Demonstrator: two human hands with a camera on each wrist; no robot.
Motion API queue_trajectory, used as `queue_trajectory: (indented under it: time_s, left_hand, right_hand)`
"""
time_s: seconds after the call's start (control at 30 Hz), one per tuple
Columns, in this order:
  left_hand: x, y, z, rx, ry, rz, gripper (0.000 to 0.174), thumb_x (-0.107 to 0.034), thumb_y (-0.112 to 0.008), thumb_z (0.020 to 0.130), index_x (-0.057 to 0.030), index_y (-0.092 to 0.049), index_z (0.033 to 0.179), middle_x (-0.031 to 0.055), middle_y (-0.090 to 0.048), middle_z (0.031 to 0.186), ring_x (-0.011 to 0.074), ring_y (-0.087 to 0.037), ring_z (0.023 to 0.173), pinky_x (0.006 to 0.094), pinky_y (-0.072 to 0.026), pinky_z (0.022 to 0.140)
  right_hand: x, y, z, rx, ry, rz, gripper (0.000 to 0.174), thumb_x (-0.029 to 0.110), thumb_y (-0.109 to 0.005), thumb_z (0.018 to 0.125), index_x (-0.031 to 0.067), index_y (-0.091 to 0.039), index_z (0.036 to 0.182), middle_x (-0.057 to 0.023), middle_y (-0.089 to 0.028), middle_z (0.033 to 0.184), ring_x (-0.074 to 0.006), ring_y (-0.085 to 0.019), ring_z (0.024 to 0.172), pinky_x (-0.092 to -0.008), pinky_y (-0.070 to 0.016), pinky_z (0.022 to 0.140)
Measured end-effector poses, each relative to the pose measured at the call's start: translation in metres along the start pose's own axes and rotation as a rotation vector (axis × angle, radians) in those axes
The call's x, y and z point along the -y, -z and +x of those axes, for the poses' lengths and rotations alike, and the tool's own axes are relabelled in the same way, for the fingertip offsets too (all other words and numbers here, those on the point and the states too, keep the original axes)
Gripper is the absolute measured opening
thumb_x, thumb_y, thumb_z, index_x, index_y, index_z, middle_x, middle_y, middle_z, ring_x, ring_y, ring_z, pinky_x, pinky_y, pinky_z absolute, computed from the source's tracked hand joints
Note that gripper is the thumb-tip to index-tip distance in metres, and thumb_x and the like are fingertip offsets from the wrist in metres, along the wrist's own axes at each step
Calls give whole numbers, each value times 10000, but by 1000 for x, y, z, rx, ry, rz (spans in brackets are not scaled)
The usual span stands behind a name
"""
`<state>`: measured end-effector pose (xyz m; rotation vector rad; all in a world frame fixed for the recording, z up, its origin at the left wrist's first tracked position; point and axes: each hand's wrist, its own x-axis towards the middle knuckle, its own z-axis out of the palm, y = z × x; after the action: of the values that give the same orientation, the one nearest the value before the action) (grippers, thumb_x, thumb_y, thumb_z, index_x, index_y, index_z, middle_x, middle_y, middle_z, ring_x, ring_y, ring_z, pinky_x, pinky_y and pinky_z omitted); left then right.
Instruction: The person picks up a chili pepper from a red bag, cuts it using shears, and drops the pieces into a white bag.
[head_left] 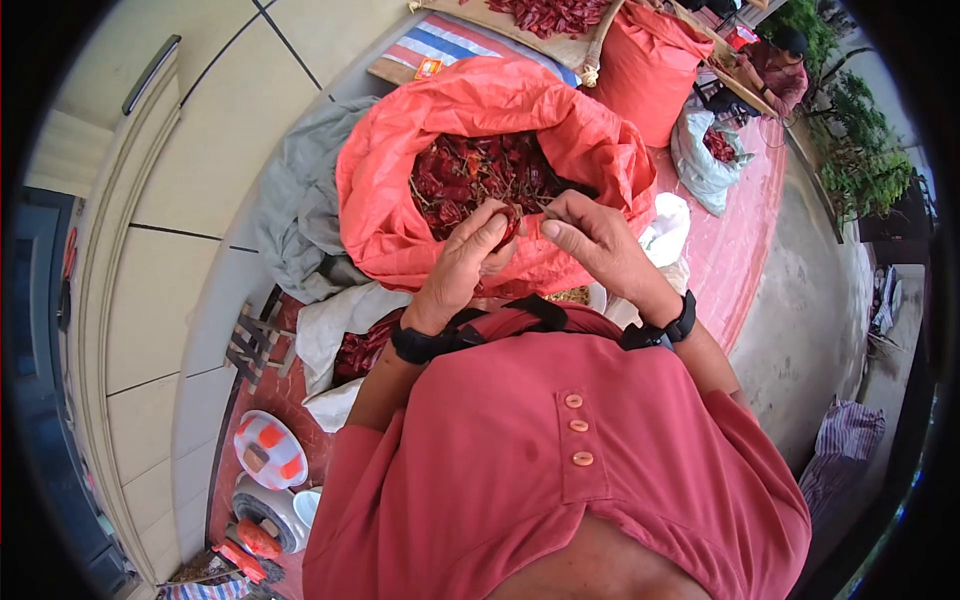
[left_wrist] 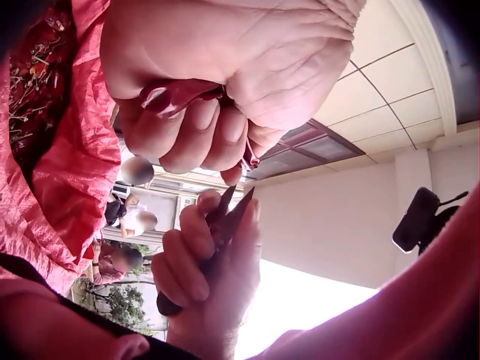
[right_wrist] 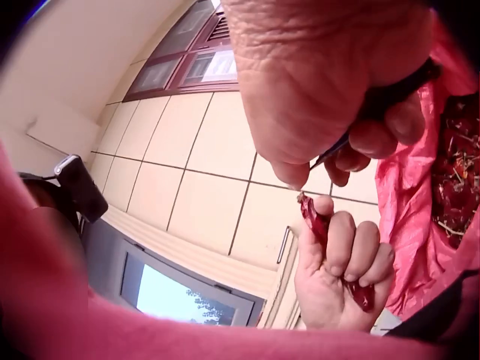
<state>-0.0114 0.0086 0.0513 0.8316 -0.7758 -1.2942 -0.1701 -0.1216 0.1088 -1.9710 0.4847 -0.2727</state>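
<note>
My left hand (head_left: 458, 268) has its fingers curled round dried red chili peppers (right_wrist: 316, 223). One pepper's stem end pokes out past the thumb, and another red end (right_wrist: 363, 295) shows below the fingers. Facing it, my right hand (head_left: 603, 252) grips a pair of small dark scissors (left_wrist: 222, 229). Their two pointed blades stand apart, tips near the pepper end in the left wrist view; the handles are mostly hidden in the palm. Both hands are over the near rim of a large red woven sack (head_left: 385, 135) that holds many dried chili peppers (head_left: 450, 180) and stems.
A full red sack (head_left: 645, 75) and a pale sack of chilies (head_left: 700, 165) stand beyond on the right. White sacking (head_left: 335, 325) lies at the left near a small wooden stool (head_left: 255, 345) and a basin (head_left: 270, 425). Another person (head_left: 780, 75) sits far right.
</note>
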Motion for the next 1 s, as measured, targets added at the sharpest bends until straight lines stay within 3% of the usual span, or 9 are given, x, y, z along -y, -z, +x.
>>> queue_trajectory:
  time_s: [0.23,0.33,0.43,0.53,0.63,0.73,0.77,0.8,1.0]
  left_hand:
    - [2,-1,1,-10,73,-39,259,-295,-386,1023,-67,-505,1055,-72,-307,622,32,-246,522,212,-194,477]
    - [0,-3,1,-15,96,-21,238,-271,-345,1036,-74,-477,1021,-62,-296,607,38,-231,507,215,-199,474]
    - [1,-2,1,-1,88,22,253,-279,-354,1033,-66,-490,1042,-68,-299,610,32,-238,508,208,-197,475]
    - [-1,-4,0,-9,140,-23,272,-286,-382,1022,-61,-519,1089,-79,-291,627,28,-243,519,203,-195,476]
    - [-1,-3,0,42,169,-45,285,-293,-381,1021,-65,-518,1123,-81,-285,616,26,-241,511,202,-193,471]
    - [1,-6,-1,79,164,-134,298,-300,-382,1020,-70,-514,1156,-85,-283,609,23,-238,507,201,-194,467]
    - [-2,-8,-1,88,186,-138,348,-304,-410,1007,-24,-486,1199,-80,-285,590,30,-241,508,206,-207,489]
    - [-6,-10,2,93,184,-128,345,-304,-414,1005,-25,-488,1194,-81,-283,589,29,-240,508,206,-206,489]
    - [-5,-13,5,122,232,-94,297,-304,-420,1002,-48,-502,1129,-87,-284,593,23,-237,508,207,-198,482]
  right_hand:
    - [9,-6,7,-5,68,-74,278,263,-632,910,-2,-555,946,-61,-501,750,-116,-462,680,-280,-413,603]
    - [7,-8,11,-22,139,-118,292,232,-662,876,-27,-564,969,-158,-599,808,-255,-598,724,-349,-474,663]
    - [11,-9,10,-59,132,-51,291,188,-679,861,-20,-551,1020,-157,-611,851,-257,-612,754,-342,-481,681]
    - [13,-3,7,37,98,-108,316,174,-698,844,-18,-543,1041,-159,-620,884,-260,-629,789,-334,-485,692]
    - [4,-1,2,47,35,-90,343,220,-698,846,4,-553,1069,-156,-620,891,-262,-640,815,-331,-492,700]
    - [-6,1,1,29,144,-171,395,288,-700,847,33,-545,1106,-84,-583,873,-171,-570,770,-300,-468,709]
    - [-4,2,-2,1,145,-189,355,282,-681,852,67,-578,1115,-126,-616,848,-271,-641,772,-342,-502,685]
    - [-1,2,-2,-22,163,-169,357,321,-655,868,51,-578,1088,-135,-618,804,-295,-646,741,-358,-500,656]
    - [-5,8,-4,-34,235,-398,353,394,-587,899,45,-545,941,-139,-582,692,-339,-607,639,-403,-452,549]
